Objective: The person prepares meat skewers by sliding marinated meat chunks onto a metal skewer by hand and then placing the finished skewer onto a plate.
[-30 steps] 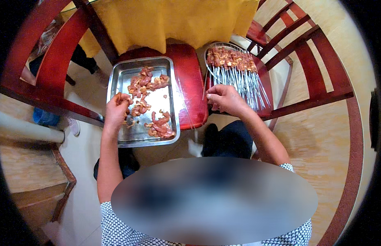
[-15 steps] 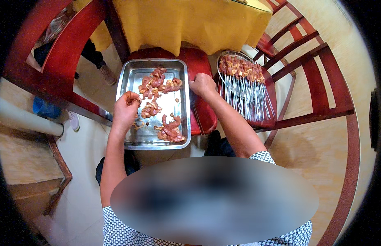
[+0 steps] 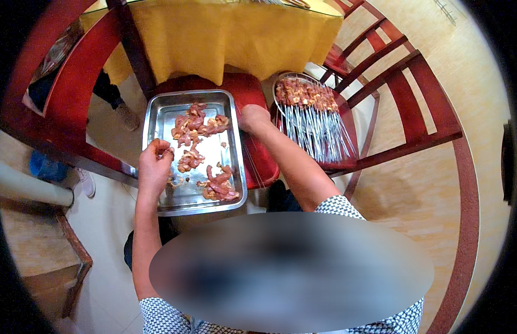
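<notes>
A rectangular metal tray (image 3: 240, 177) rests on a red chair seat in front of me, with several clumps of raw marinated meat (image 3: 191, 127) spread in it. Over the tray's left rim, my left hand (image 3: 154, 166) has its fingers pinched together; the fingertips look reddish, and what they hold is hard to make out. Beside the tray's right rim, my right hand (image 3: 254, 119) is closed, knuckles up, its fingertips hidden. Below it, a few thin metal skewers (image 3: 254, 164) lie on the red seat.
On another red chair to the right, a round tray (image 3: 277, 93) carries many loaded meat skewers (image 3: 309, 96), handles toward me. A table with a yellow cloth (image 3: 214, 42) stands ahead. Left are a dark red chair back (image 3: 83, 72), another person's shoe (image 3: 126, 117) and a blue bin (image 3: 47, 167).
The whole view has shifted, so tray and chairs appear further left and slightly lower. My right hand has drawn slightly nearer the tray's rim; my left hand keeps its pinch.
</notes>
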`<state>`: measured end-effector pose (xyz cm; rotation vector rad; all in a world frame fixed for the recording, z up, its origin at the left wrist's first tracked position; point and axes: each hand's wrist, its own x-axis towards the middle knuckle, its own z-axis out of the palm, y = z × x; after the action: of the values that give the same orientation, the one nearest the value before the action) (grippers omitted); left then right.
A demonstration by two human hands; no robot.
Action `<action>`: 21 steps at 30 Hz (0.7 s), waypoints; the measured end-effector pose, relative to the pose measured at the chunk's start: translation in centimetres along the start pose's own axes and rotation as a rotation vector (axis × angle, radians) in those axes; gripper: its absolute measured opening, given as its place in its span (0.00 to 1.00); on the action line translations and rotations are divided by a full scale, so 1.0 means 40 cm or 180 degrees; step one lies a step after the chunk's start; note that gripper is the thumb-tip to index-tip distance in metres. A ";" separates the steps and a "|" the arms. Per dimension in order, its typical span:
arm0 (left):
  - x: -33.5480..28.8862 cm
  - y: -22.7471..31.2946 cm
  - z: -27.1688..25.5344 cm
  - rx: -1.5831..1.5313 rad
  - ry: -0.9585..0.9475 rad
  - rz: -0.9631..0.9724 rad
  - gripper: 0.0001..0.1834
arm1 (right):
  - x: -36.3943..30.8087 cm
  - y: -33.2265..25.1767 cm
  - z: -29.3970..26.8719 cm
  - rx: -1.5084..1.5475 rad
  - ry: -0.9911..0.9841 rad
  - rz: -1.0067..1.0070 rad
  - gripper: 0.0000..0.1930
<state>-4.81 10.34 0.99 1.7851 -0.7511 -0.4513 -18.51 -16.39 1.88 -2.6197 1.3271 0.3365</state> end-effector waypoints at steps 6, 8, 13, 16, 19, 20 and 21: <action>-0.012 0.067 -0.002 0.0004 -0.0077 -0.0312 0.08 | 0.008 0.039 0.002 0.0663 -0.0271 0.0323 0.19; -0.004 0.063 -0.002 0.0038 -0.0097 -0.0226 0.06 | -0.003 0.053 -0.018 0.0808 -0.0151 0.0269 0.19; 0.012 0.022 0.015 -0.0050 -0.0137 0.0056 0.04 | -0.109 0.121 -0.024 0.2871 0.0203 -0.0147 0.08; 0.014 0.002 0.025 -0.0101 -0.0201 0.0083 0.05 | -0.263 0.097 -0.067 0.4987 -0.0340 -0.0110 0.05; 0.007 0.010 0.042 -0.0080 -0.0275 -0.0120 0.05 | -0.376 0.081 -0.091 0.5680 -0.0824 -0.0260 0.10; 0.003 0.015 0.047 -0.0150 -0.0338 -0.0023 0.06 | -0.414 0.077 -0.111 0.5863 -0.0948 -0.0263 0.10; 0.003 0.009 0.050 -0.0215 -0.0402 0.0024 0.06 | -0.434 0.072 -0.112 0.6008 -0.0988 -0.0261 0.10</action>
<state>-6.05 8.79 0.66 1.7022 -0.8209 -0.5820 -30.30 -5.94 10.90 -0.9213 0.6488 -0.3851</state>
